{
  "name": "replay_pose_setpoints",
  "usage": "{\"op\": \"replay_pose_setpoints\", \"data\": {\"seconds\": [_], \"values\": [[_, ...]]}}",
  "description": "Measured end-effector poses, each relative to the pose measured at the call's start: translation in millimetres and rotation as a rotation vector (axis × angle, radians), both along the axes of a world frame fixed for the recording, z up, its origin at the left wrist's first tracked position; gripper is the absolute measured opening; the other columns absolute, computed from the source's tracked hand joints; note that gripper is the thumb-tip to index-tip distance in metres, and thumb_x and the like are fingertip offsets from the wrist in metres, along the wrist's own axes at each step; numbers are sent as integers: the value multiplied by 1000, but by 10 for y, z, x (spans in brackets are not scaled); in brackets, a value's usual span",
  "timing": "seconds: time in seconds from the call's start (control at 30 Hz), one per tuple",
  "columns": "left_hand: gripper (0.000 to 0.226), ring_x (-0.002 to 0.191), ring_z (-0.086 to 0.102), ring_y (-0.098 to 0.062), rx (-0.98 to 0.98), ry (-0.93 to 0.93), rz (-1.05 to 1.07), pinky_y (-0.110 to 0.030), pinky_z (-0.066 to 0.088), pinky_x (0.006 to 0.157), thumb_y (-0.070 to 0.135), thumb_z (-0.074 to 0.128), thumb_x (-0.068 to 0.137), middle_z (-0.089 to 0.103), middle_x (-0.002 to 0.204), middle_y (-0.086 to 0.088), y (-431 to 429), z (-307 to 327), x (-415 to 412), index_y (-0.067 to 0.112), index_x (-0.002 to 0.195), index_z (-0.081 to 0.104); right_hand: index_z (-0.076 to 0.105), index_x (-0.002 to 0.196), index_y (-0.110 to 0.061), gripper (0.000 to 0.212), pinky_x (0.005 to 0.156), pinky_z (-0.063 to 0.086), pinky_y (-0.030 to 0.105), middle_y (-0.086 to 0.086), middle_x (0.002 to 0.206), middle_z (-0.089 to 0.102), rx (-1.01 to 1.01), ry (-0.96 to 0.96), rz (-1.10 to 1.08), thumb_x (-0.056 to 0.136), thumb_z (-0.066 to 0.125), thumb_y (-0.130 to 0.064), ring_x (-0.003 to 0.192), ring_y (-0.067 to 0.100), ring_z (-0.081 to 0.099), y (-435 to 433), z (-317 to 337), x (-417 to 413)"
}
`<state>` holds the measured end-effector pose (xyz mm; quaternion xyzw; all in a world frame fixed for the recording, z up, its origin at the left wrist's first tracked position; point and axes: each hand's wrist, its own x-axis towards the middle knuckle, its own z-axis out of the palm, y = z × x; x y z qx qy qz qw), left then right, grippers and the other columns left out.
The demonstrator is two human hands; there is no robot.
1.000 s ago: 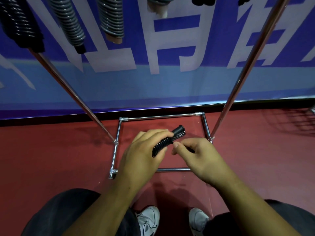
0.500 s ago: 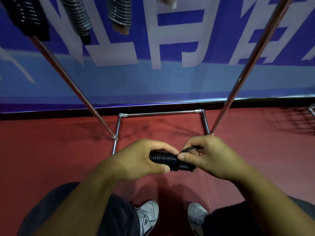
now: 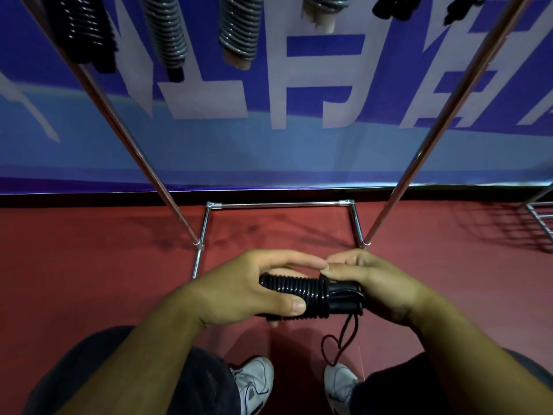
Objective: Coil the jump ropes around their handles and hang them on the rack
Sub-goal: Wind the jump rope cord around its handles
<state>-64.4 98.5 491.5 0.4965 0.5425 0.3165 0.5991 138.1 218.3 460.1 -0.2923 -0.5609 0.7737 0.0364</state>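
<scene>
views: 1; mount: head-worn; faces: forward, down; range: close; ahead: rack

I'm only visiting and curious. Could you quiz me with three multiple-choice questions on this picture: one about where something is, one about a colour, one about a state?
1. Where is the black coiled jump rope?
A. on a table
B. held by the left hand and right hand
C. hung on the rack

2. What colour is the floor?
A. green
B. red
C. white

3. How is the thin cord loop at the rope's end?
A. dangling loose
B. hooked over a bar
C. wound tight into the coil

Answers:
1. B, since each hand grips one end of it.
2. B, since the ground all around is red.
3. A, since it hangs free under the right hand.
</scene>
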Motion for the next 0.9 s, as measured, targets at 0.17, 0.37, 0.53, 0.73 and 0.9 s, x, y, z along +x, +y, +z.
{"op": "replay_pose_setpoints", "data": {"seconds": [0.17,0.37,0.53,0.73,0.9], "values": [[46,74,69,-3,-68,-101,22,-19,55,69,4,72,91,76,107,12,-49,30,50,27,131,69,64,66,-18,19,47,27,25,4,60,44,-165,-54,-79,77,74,-30,48,14,41,-95,-35,-87],[41,68,69,-15,0,-261,164,-26,57,60,6,71,87,77,97,-2,-59,16,66,20,126,73,58,53,-24,47,49,8,27,-2,52,30,-250,-69,-83,91,43,0,46,9,15,-180,-40,-136],[40,85,70,-22,63,-238,273,-33,59,67,12,69,88,75,112,-7,-3,-46,22,27,124,74,58,74,-21,40,46,13,23,6,59,40,64,23,-305,103,41,-1,49,13,17,-251,-12,-203],[41,91,71,-31,78,-212,423,-35,60,71,20,72,84,76,115,-9,53,-117,-54,33,122,75,55,68,-17,38,49,27,15,-15,48,41,486,18,-283,105,52,-22,43,2,34,-267,-52,-205],[44,96,71,-31,48,-217,389,-36,59,75,22,70,88,74,119,-9,86,-151,-19,37,129,70,62,61,-36,52,47,31,10,-17,51,44,455,12,-267,108,47,-18,44,0,39,-255,-28,-247]]}}
